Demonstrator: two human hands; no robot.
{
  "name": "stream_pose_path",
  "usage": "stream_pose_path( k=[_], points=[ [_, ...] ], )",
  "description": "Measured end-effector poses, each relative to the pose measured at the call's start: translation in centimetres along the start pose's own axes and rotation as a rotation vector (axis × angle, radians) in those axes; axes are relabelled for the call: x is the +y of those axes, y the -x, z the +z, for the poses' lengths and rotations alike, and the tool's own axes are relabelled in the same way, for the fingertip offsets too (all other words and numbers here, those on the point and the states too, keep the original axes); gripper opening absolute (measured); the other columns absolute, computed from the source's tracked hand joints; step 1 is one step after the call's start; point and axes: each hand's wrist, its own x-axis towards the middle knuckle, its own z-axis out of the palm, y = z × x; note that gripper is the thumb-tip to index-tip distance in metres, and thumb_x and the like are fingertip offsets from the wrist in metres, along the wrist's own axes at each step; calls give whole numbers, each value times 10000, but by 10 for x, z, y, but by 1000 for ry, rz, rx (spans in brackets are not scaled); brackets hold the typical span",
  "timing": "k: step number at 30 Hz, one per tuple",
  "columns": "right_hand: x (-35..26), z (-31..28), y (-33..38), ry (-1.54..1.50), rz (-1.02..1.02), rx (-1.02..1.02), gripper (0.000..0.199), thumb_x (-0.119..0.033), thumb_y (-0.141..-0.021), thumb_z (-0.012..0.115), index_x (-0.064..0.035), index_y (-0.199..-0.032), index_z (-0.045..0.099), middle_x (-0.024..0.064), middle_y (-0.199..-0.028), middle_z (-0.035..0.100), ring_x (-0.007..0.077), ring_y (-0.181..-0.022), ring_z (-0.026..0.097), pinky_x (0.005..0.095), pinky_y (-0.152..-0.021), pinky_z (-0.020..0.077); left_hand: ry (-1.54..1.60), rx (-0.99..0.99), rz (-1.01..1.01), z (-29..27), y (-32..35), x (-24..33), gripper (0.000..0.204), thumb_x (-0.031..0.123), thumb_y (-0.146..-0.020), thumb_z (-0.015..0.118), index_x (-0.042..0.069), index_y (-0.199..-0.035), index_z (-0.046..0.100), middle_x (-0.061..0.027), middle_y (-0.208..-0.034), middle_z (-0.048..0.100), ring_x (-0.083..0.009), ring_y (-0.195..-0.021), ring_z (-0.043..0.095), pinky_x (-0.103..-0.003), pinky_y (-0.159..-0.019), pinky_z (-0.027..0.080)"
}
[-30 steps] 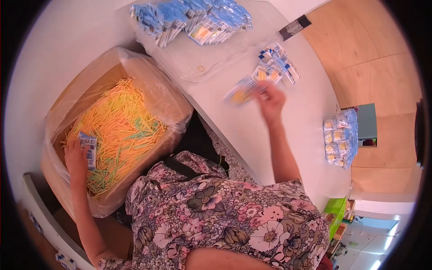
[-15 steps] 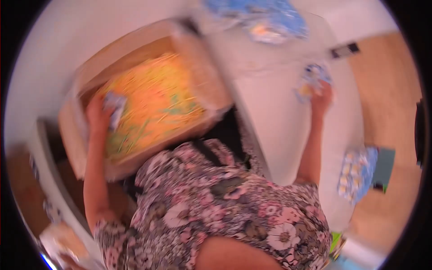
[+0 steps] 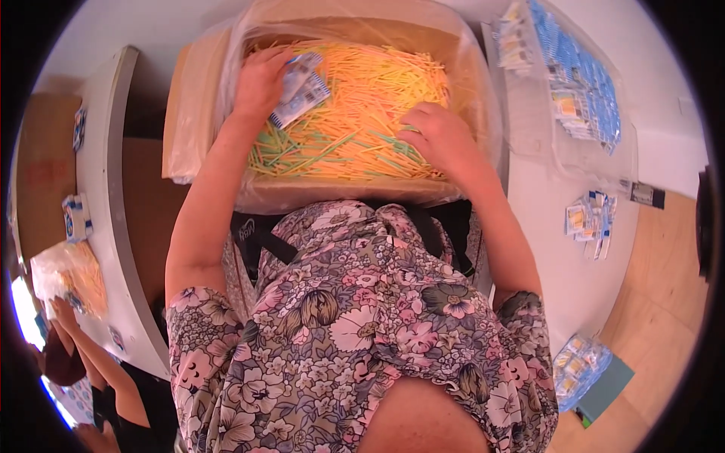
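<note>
A large cardboard box (image 3: 208, 113) lined with clear plastic stands in front of me. Thin orange, yellow and green sticks (image 3: 362, 90) fill it loosely. At the box's left side, my left hand (image 3: 262, 81) is closed on small flat blue-and-white packets (image 3: 306, 94), which rest over the sticks. My right hand (image 3: 442, 140) hovers low over the right part of the sticks. Its fingers are bent but apart, and nothing shows between them.
To the right, a clear plastic bin (image 3: 521, 143) holds rows of packets. A small packet pile (image 3: 593, 219) lies on the white table (image 3: 555, 279), with a bagged bundle (image 3: 581, 366) farther down. At left, another person's hand (image 3: 64, 313) touches a bag of sticks (image 3: 72, 279).
My right hand has left the packets on the right table and come over the sticks in the box. My left hand still holds packets. The view has turned, bringing the box to the middle.
</note>
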Motion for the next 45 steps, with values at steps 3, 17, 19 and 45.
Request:
stream_pose_path(
  k=[3, 17, 19, 45],
  points=[
    [0, 29, -26, -16, -120, -194, 161, -143, -776, 648, -11, -854, 599, 135, -845, 586, 317, -840, 578, 405, -737, 474, 55, -21, -45, 8, -5, 11, 136, 164, -825, 626, 60, -902, 668, -121, -796, 662, -335, -769, 613, -399, -680, 473],
    [3, -9, 12, 132, 234, -600, 213, -182, -725, 674, 14, -746, 593, 175, -822, 609, 341, -759, 597, 421, -704, 480, 898, 62, -679, 1, -21, 43, 230, 254, -935, 560, 38, -955, 637, 61, -808, 603, -2, -726, 490, -184, -657, 413],
    [0, 1, 18, 213, 187, -538, 252, -206, -708, 692, 22, -729, 590, 178, -825, 598, 346, -759, 598, 425, -695, 479, 933, 0, -831, -4, -27, 53, 179, 188, -945, 517, 45, -959, 624, 36, -806, 613, -40, -696, 532, -204, -634, 437],
    [30, -2, 2, -595, 430, -252, 267, -229, -958, 430, 2, -837, 492, 92, -715, 546, 213, -656, 558, 357, -694, 475, 1138, -153, -768, 5, -21, 65, 224, 210, -941, 541, 16, -996, 639, 31, -853, 652, -29, -731, 567, -201, -688, 464]
  ],
)
